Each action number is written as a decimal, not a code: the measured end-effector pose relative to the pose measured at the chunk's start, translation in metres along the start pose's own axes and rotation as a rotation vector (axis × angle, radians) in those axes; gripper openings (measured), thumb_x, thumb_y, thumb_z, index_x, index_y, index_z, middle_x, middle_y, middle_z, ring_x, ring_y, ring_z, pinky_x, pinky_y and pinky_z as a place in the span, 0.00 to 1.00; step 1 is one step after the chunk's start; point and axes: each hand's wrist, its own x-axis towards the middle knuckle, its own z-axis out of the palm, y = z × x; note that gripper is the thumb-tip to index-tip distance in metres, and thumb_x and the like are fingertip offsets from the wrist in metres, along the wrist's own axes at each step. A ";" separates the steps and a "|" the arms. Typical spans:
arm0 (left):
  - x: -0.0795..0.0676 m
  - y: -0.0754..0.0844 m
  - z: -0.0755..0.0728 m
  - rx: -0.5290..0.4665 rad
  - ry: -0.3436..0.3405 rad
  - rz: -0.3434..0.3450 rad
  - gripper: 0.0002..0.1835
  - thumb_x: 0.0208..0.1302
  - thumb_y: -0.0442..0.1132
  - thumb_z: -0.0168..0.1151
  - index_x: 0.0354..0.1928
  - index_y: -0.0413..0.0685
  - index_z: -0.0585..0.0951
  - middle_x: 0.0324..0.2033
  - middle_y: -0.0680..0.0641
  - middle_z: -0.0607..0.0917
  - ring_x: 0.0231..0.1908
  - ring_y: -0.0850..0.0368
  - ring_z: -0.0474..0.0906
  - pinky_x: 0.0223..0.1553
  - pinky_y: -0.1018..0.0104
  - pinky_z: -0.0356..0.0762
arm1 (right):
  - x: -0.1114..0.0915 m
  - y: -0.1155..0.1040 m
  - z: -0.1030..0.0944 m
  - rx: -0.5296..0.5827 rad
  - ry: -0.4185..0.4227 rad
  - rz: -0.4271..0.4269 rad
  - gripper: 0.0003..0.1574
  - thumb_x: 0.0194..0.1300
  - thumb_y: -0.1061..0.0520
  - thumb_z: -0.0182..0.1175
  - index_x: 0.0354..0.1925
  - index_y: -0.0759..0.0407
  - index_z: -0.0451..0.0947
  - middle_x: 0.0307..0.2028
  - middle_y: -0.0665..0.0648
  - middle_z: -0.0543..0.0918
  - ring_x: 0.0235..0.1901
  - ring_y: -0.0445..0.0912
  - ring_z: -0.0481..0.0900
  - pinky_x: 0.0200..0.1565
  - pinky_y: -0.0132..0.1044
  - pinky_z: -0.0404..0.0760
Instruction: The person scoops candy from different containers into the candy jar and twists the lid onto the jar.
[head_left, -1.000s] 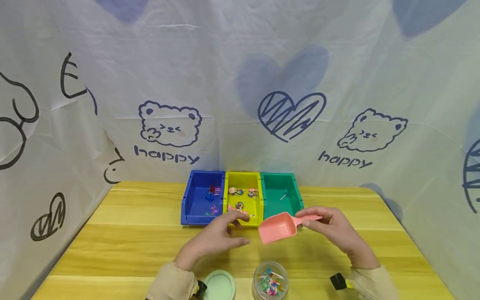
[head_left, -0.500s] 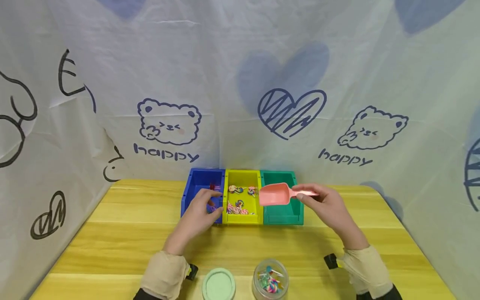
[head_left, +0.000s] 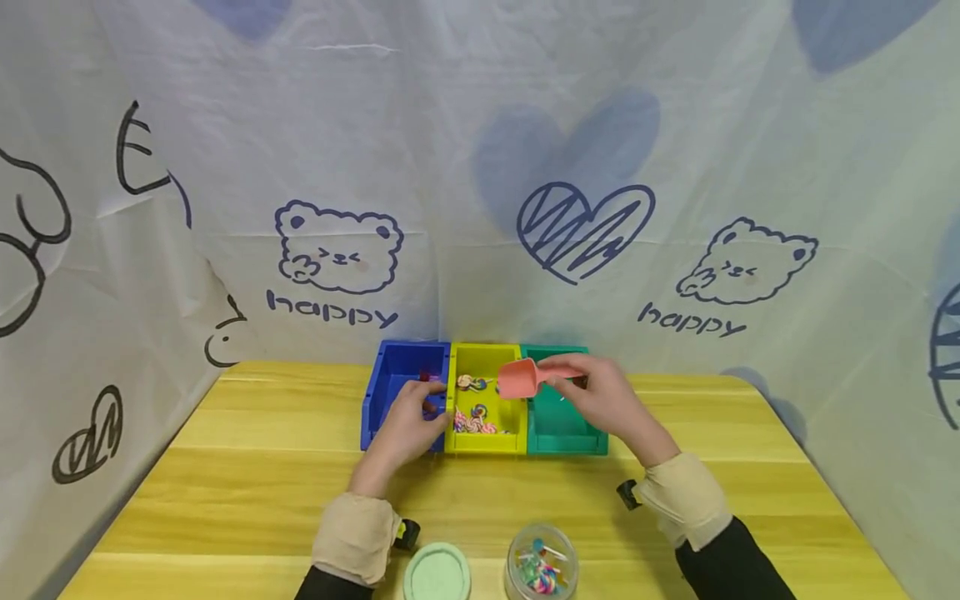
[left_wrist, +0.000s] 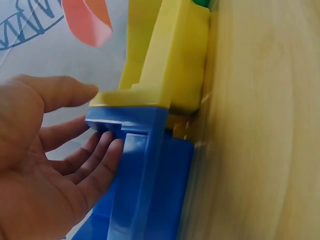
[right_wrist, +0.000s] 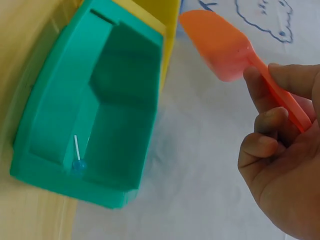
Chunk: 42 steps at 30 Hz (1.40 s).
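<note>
A pink scoop (head_left: 517, 379) is held by its handle between the thumb and fingers of my right hand (head_left: 603, 396). Its bowl hangs over the yellow bin (head_left: 487, 360), where several small lollipops (head_left: 474, 422) lie. My left hand (head_left: 408, 427) grips the joined wall of the blue bin (head_left: 390, 387) and the yellow one, thumb on the yellow side. In the left wrist view its other fingers (left_wrist: 102, 165) reach into the blue bin. A blue lollipop (right_wrist: 78, 166) with a white stick lies in the green bin (right_wrist: 127, 90), below my right hand.
In front, on the wooden table (head_left: 247, 483), stands a clear jar (head_left: 513, 577) with small candies inside. A pale green round lid (head_left: 437, 575) lies to its left. Behind the bins hangs a white curtain (head_left: 465, 275) printed with hearts and bears.
My left hand has gone from above the table before the bins to the blue-yellow wall. My right hand has carried the scoop forward, then left from the green bin to the yellow one.
</note>
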 end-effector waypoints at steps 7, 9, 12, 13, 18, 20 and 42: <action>0.002 0.000 0.002 0.009 0.035 0.000 0.27 0.66 0.37 0.71 0.67 0.44 0.78 0.56 0.40 0.77 0.48 0.50 0.80 0.48 0.54 0.82 | 0.023 -0.005 0.014 -0.154 -0.081 -0.057 0.14 0.72 0.61 0.64 0.54 0.56 0.87 0.47 0.55 0.88 0.21 0.43 0.63 0.26 0.34 0.64; 0.003 0.001 0.001 0.004 0.038 -0.007 0.27 0.66 0.37 0.71 0.67 0.45 0.78 0.56 0.40 0.77 0.48 0.51 0.80 0.48 0.55 0.82 | 0.030 -0.007 0.017 -0.196 -0.100 -0.066 0.14 0.71 0.61 0.64 0.53 0.56 0.87 0.47 0.54 0.89 0.25 0.42 0.69 0.29 0.34 0.69; 0.004 0.002 0.002 0.007 0.039 0.004 0.27 0.66 0.36 0.71 0.67 0.44 0.79 0.56 0.40 0.77 0.47 0.51 0.80 0.46 0.56 0.82 | 0.039 -0.010 0.020 -0.250 -0.133 -0.053 0.14 0.71 0.60 0.63 0.53 0.55 0.87 0.47 0.53 0.89 0.32 0.42 0.77 0.34 0.36 0.75; 0.004 0.002 0.002 0.006 0.038 0.007 0.27 0.66 0.36 0.71 0.67 0.44 0.79 0.56 0.39 0.77 0.47 0.50 0.80 0.46 0.56 0.82 | 0.041 -0.011 0.021 -0.265 -0.148 -0.044 0.14 0.71 0.60 0.63 0.53 0.55 0.87 0.47 0.53 0.89 0.34 0.43 0.78 0.35 0.36 0.76; 0.004 0.002 0.004 -0.004 0.035 0.018 0.27 0.66 0.35 0.71 0.66 0.43 0.79 0.56 0.39 0.77 0.47 0.50 0.80 0.46 0.56 0.82 | 0.054 -0.015 0.028 -0.332 -0.225 -0.009 0.16 0.70 0.61 0.61 0.53 0.57 0.87 0.47 0.55 0.88 0.36 0.48 0.80 0.36 0.40 0.78; 0.003 0.003 0.004 -0.006 0.035 0.014 0.26 0.66 0.35 0.71 0.66 0.43 0.79 0.56 0.39 0.77 0.47 0.50 0.80 0.47 0.56 0.82 | 0.059 -0.015 0.031 -0.361 -0.249 -0.001 0.16 0.70 0.61 0.60 0.52 0.56 0.88 0.47 0.55 0.88 0.39 0.49 0.82 0.39 0.40 0.80; -0.001 0.000 0.004 -0.007 0.030 -0.041 0.27 0.66 0.37 0.71 0.67 0.46 0.79 0.55 0.41 0.77 0.46 0.52 0.78 0.45 0.58 0.81 | 0.093 0.013 0.041 -0.128 -0.433 0.111 0.15 0.70 0.65 0.58 0.50 0.58 0.88 0.48 0.57 0.87 0.25 0.44 0.70 0.28 0.33 0.69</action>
